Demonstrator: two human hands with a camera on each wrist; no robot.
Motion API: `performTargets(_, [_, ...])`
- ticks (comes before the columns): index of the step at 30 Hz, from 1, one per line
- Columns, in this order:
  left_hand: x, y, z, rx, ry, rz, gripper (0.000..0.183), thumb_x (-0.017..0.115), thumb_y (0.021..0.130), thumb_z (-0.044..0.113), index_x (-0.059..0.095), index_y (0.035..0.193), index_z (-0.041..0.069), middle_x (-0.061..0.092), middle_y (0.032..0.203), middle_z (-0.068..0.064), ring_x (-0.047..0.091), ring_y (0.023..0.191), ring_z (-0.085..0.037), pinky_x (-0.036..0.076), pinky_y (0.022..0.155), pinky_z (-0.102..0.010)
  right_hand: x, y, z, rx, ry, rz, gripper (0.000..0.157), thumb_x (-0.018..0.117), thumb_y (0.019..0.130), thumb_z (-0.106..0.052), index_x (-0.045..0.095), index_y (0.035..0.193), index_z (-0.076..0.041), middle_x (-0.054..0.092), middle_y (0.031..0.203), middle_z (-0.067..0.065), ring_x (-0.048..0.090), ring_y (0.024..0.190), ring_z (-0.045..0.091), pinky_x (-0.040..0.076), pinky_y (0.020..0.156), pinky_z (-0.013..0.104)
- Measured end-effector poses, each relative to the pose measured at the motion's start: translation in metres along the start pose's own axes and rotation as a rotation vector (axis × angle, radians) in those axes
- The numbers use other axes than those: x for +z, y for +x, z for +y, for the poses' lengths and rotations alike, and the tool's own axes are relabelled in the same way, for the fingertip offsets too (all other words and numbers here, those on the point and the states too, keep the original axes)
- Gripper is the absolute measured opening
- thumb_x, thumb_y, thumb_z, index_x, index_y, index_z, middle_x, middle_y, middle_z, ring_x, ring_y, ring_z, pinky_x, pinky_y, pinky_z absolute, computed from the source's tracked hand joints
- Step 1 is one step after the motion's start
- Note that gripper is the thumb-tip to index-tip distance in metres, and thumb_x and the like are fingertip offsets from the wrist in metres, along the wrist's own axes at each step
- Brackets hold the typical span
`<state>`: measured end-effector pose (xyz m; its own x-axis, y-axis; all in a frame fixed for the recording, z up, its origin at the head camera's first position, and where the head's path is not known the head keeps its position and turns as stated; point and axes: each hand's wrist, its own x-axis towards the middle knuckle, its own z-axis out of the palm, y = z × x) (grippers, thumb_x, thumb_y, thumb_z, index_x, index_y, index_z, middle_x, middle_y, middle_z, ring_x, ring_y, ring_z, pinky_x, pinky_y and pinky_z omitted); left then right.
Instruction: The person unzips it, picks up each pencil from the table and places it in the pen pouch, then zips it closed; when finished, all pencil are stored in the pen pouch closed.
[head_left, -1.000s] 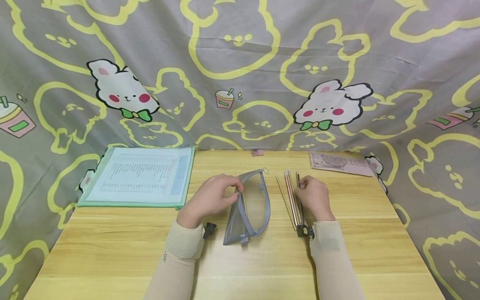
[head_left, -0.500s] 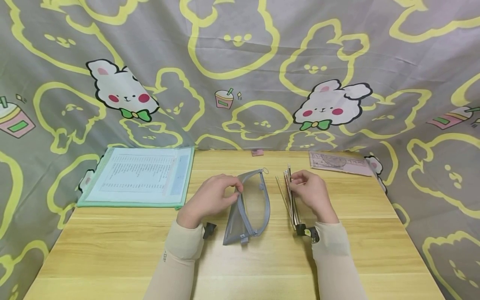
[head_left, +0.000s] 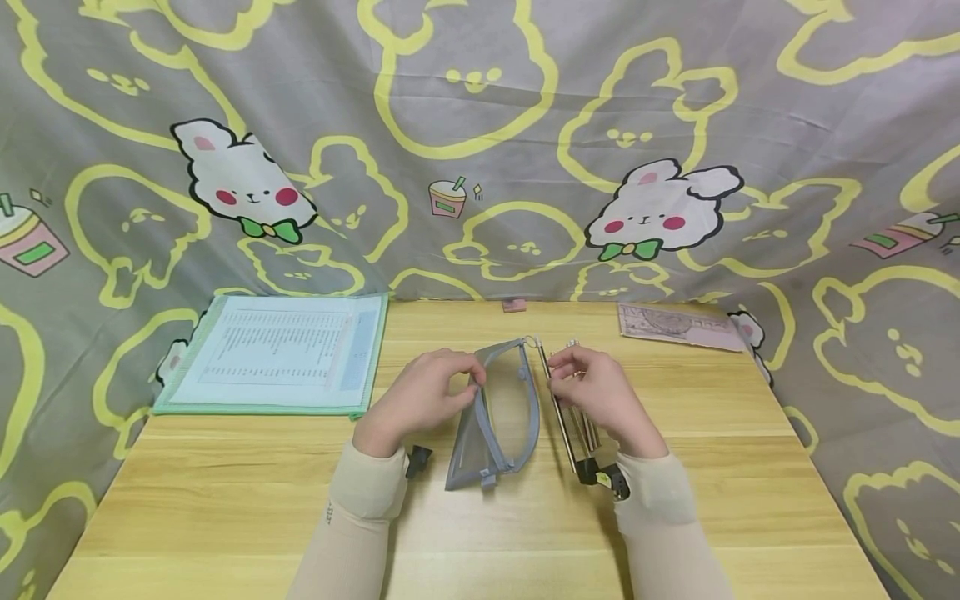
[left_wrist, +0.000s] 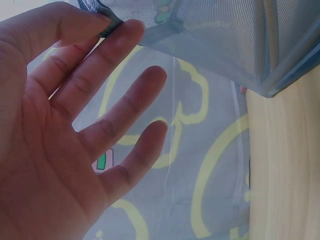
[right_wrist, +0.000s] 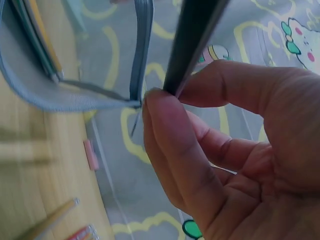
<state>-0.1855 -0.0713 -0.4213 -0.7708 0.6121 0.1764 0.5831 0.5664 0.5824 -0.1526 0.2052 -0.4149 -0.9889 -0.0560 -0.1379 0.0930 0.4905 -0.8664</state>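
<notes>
My left hand [head_left: 423, 396] pinches the edge of a grey-blue mesh zip pouch [head_left: 467, 454] between thumb and index finger, its other fingers spread. The mouth of the pouch gapes towards the right. Inside it, slim pencils [right_wrist: 42, 35] show in the right wrist view. My right hand [head_left: 600, 392] pinches a dark pencil [head_left: 558, 417] between thumb and fingertips, close beside the pouch's right rim. Below and behind that hand several more pencils [head_left: 590, 433] lie on the table, partly hidden by it.
A green-edged document folder [head_left: 277, 354] lies at the back left of the wooden table [head_left: 480, 550]. A small pink block [head_left: 514, 306] sits at the back edge, and a flat pinkish printed case [head_left: 678, 327] at the back right. A patterned curtain [head_left: 517, 167] hangs behind.
My right hand has lifted the dark pencil from beside the others and carried it left to the pouch's rim. The left hand and the pouch have stayed in place.
</notes>
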Motion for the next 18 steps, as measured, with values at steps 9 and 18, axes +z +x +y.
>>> performTargets(9, [0.0,0.001,-0.001,0.006,-0.005,0.01,0.01,0.072,0.095,0.01,0.074,0.102,0.018,0.077,0.106,0.005,0.073,0.107,-0.026,0.057,0.096,-0.044,0.02,0.0,-0.004,-0.016,0.013,-0.09,0.025,0.067,0.088,0.003,0.071,0.112,0.001,0.07,0.099,0.014,0.07,0.074,0.017,0.065,0.07,0.038])
performTargets(18, [0.0,0.001,0.0,0.011,-0.007,0.004,0.011,0.072,0.095,0.01,0.074,0.102,0.019,0.077,0.108,0.004,0.073,0.108,-0.026,0.057,0.096,-0.044,0.046,0.005,-0.004,-0.009,0.055,-0.058,0.02,0.069,0.088,0.003,0.069,0.108,0.0,0.072,0.097,0.013,0.07,0.071,0.017,0.064,0.065,0.033])
